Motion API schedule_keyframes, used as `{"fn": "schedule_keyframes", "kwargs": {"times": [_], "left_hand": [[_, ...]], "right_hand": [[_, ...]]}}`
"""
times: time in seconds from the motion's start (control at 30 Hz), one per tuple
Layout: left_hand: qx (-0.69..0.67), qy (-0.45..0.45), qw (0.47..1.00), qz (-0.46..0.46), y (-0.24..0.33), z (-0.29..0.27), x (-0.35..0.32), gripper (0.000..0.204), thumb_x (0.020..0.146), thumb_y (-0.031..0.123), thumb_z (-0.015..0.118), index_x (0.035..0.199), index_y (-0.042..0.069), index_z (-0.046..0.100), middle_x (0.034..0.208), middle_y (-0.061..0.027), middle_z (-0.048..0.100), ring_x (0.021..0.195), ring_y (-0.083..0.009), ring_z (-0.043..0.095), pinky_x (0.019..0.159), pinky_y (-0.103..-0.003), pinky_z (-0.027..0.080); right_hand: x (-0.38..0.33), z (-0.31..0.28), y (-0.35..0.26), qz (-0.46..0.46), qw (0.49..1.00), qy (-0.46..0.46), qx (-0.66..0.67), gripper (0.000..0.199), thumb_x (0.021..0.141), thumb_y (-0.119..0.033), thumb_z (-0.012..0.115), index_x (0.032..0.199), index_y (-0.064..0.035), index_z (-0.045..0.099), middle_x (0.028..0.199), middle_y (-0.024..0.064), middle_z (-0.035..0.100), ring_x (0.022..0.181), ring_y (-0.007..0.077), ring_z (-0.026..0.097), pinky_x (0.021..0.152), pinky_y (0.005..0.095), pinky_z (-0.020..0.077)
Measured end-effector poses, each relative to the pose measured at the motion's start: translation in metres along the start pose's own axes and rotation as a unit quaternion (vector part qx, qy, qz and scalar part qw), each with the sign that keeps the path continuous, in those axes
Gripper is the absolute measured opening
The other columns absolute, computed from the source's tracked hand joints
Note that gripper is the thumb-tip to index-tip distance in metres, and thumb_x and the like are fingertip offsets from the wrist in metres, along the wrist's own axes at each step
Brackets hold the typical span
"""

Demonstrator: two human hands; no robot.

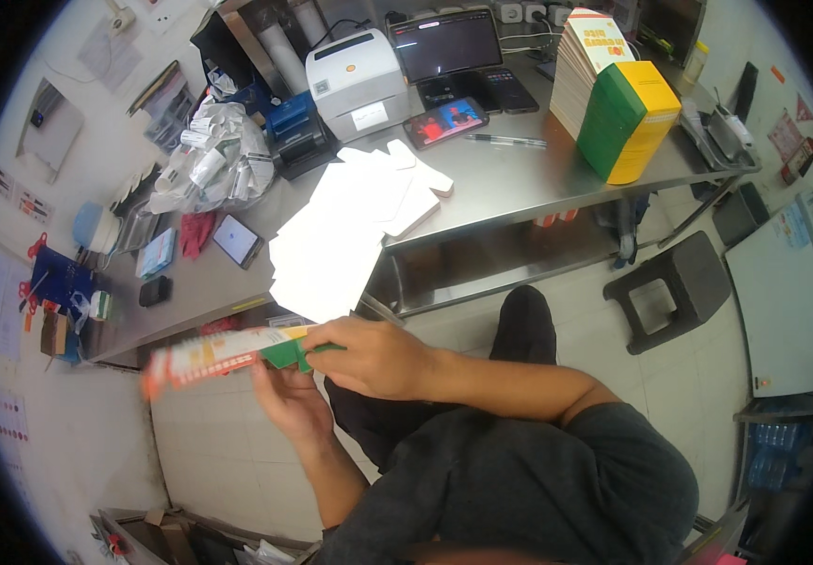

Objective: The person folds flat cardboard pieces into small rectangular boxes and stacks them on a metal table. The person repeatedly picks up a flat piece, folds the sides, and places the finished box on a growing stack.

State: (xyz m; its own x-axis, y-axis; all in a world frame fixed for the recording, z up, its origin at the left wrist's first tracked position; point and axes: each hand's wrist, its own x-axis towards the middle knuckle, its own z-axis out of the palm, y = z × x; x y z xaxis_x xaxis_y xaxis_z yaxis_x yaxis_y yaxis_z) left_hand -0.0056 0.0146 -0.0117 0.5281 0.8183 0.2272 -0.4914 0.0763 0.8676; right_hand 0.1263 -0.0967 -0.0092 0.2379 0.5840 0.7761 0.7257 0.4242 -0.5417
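Over the table's near edge, a flat folding carton (223, 356), white and orange with green flaps, is held between my two hands. Its far left end is smeared by motion. My right hand (373, 358) is closed on the green flap end, fingers curled over it. From below, my left hand (295, 405) grips the carton's lower edge, its thumb side against the printed face. Just beyond my hands lies a pile of white flat cartons (331, 240), spread unevenly and overhanging the table edge. A standing green and yellow box (625, 127) is at the right.
Flat cartons (571, 80) stand stacked behind the box. The steel table (510, 174) also carries a label printer (355, 80), a tablet (449, 47), a phone (446, 122), pens (505, 141), another phone (237, 240) and a plastic bag (218, 155). A dark stool (680, 287) stands right.
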Motion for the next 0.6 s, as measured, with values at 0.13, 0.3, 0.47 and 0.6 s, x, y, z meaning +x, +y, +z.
{"fn": "schedule_keyframes", "kwargs": {"times": [0.13,0.3,0.47,0.6], "left_hand": [[-0.008,0.038,0.999,-0.025,0.005,-0.005,0.000,0.046,0.110,0.036,0.052,0.139,0.001,0.054,0.132,-0.0137,0.063,0.122,-0.0232,0.061,0.100,-0.040,0.054],[0.037,0.047,0.998,-0.001,0.008,-0.002,0.001,0.042,0.107,0.027,0.059,0.140,0.001,0.053,0.135,-0.0136,0.061,0.121,-0.0233,0.062,0.101,-0.040,0.054],[0.051,0.042,0.997,0.048,0.001,-0.009,0.000,0.041,0.105,0.014,0.064,0.141,-0.003,0.052,0.135,-0.0158,0.063,0.119,-0.0248,0.065,0.104,-0.040,0.054],[0.382,0.034,0.900,0.205,-0.027,-0.021,-0.012,0.025,0.105,0.008,0.066,0.127,-0.005,0.065,0.120,-0.0143,0.071,0.107,-0.0203,0.068,0.096,-0.036,0.055]], "right_hand": [[-0.003,0.003,0.004,-0.020,0.998,-0.028,-0.044,0.012,0.088,-0.008,0.074,0.100,-0.0041,0.074,0.115,0.0079,0.070,0.097,0.0285,0.071,0.084,0.0382,0.0583],[-0.003,0.002,0.004,-0.025,0.998,-0.030,-0.044,0.012,0.088,-0.009,0.073,0.099,-0.0047,0.073,0.111,0.0080,0.069,0.096,0.0282,0.070,0.083,0.0391,0.0585],[0.002,-0.002,0.000,0.061,0.996,0.036,0.056,0.010,0.092,-0.007,0.072,0.100,-0.0014,0.071,0.111,0.0110,0.068,0.098,0.0299,0.070,0.085,0.0402,0.0581],[0.006,-0.004,-0.002,0.138,0.975,0.065,0.163,0.010,0.095,-0.006,0.071,0.103,0.0007,0.072,0.115,0.0126,0.069,0.101,0.0292,0.069,0.088,0.0370,0.0558]]}}
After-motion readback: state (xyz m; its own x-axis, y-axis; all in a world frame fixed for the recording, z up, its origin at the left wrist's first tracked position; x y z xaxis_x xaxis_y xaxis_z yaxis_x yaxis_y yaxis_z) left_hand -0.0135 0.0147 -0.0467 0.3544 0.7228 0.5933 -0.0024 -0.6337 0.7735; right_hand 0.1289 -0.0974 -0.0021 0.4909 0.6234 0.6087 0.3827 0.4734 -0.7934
